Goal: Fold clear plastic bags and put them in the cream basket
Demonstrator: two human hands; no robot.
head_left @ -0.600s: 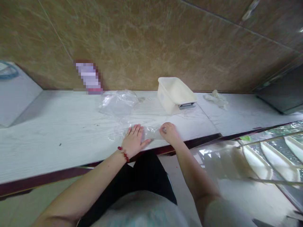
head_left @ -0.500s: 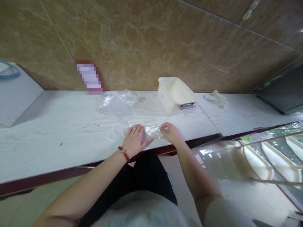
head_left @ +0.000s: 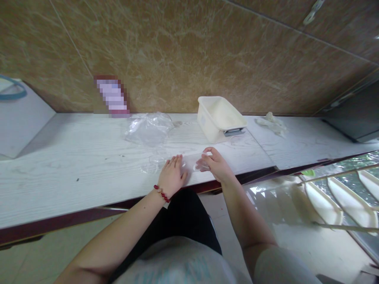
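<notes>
My left hand [head_left: 173, 173], with a red bead bracelet at the wrist, lies on a clear plastic bag [head_left: 154, 161] near the counter's front edge. Its fingers are stretched out over the plastic. To its right, my right hand [head_left: 213, 162] pinches the right end of the clear plastic between thumb and fingers, slightly above the counter. Behind my hands more crumpled clear plastic [head_left: 149, 128] is spread out. A cream open bin [head_left: 220, 118] with a grey handle stands beyond my right hand.
The white wood-grain counter [head_left: 74, 157] runs along a brown marbled wall. A crumpled whitish bag [head_left: 272, 124] lies at the right. A white box [head_left: 25, 118] stands at the far left and a dark grey appliance [head_left: 355, 112] at the far right. White trays [head_left: 322, 199] are below right.
My right hand has turned and risen slightly, lifting and folding the plastic's end toward the left. My left hand has shifted a little to the right, still flat on the plastic.
</notes>
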